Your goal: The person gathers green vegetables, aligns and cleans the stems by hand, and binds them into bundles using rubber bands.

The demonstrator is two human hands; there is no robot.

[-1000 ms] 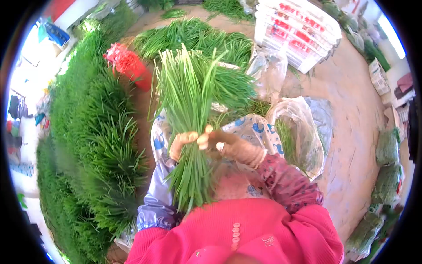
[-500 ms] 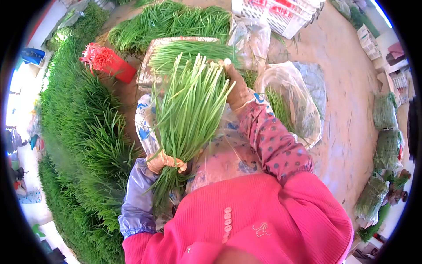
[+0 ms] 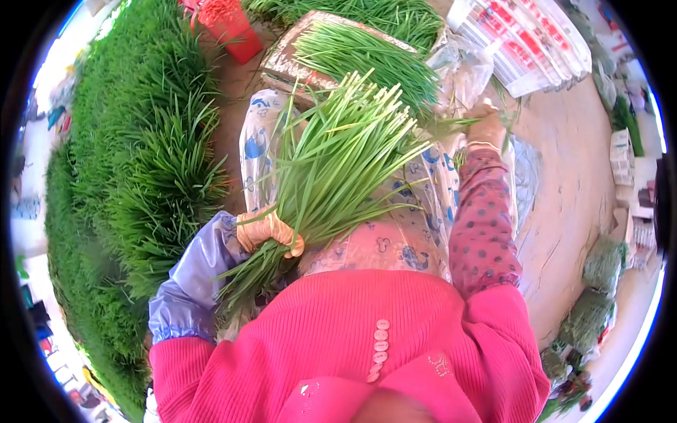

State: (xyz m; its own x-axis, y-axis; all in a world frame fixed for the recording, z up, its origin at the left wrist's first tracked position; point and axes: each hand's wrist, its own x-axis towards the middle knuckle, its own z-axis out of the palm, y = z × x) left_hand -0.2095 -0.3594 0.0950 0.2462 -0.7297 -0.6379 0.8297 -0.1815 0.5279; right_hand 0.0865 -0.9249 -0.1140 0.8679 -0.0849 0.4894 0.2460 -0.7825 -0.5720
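Note:
My left hand (image 3: 269, 233), gloved, is wrapped round the lower part of a bunch of long green stalks (image 3: 345, 151). The bunch leans up and to the right, its pale cut ends spread at the top. Over at the right, my right hand (image 3: 486, 127), also gloved, is closed on a few thin green blades (image 3: 450, 125), beside a clear plastic bag (image 3: 462, 67). Behind the bunch, more stalks (image 3: 367, 60) lie on a speckled board (image 3: 282, 60). A patterned plastic sheet (image 3: 257, 144) covers my lap.
Upright greens (image 3: 134, 155) fill the left side. A red container (image 3: 236, 35) holding red ties stands at the top left. Stacked white crates (image 3: 522, 42) are at the top right. Bagged greens (image 3: 589, 317) line the right edge of the brown floor (image 3: 564, 183).
Both hands were together at the bunch's middle; the left now grips it lower. My right hand went to its top ends, then moved away right with thin blades. The view has shifted.

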